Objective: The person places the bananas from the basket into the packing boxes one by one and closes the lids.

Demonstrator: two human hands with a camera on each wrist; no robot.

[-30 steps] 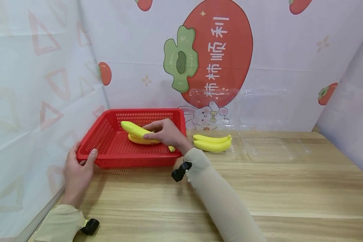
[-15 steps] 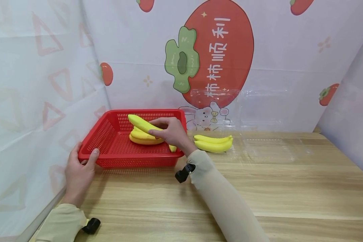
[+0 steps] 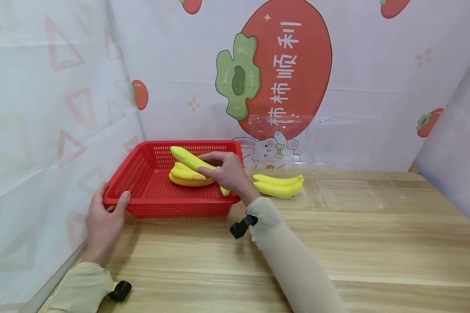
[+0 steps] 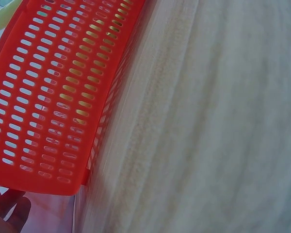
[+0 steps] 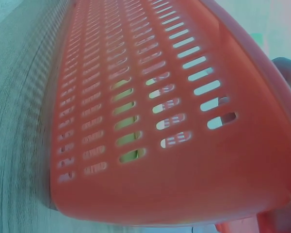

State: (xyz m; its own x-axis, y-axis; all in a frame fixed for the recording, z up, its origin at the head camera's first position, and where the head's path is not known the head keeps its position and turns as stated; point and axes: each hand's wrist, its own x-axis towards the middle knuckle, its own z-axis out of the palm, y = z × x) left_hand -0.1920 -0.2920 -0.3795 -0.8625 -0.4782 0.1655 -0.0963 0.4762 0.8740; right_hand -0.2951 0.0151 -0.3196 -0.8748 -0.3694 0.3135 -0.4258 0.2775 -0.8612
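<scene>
At the left of the table stands a red plastic basket (image 3: 172,208) with slotted walls. My left hand (image 3: 105,221) grips its front left corner, thumb over the rim. In the left wrist view, fingers (image 4: 18,213) show beside the basket wall (image 4: 43,111). Over the basket's right half, my right hand (image 3: 229,174) pinches a yellow banana (image 3: 186,157) between thumb and fingers, tilted with its free end up to the left. Beneath it lie more bananas (image 3: 189,180); another banana's end (image 3: 225,191) shows near the right wall. The right wrist view is mostly basket wall (image 5: 194,179).
Right of the basket, two bananas (image 3: 280,188) lie side by side. They appear to be in one part of an open clear plastic clamshell box (image 3: 348,193), whose lid stands up against the printed backdrop (image 3: 172,52). A white side sheet (image 3: 43,152) borders the left.
My right hand has lifted the banana a little and shifted it to the right, uncovering more of the bananas beneath. The left hand keeps its grip on the basket.
</scene>
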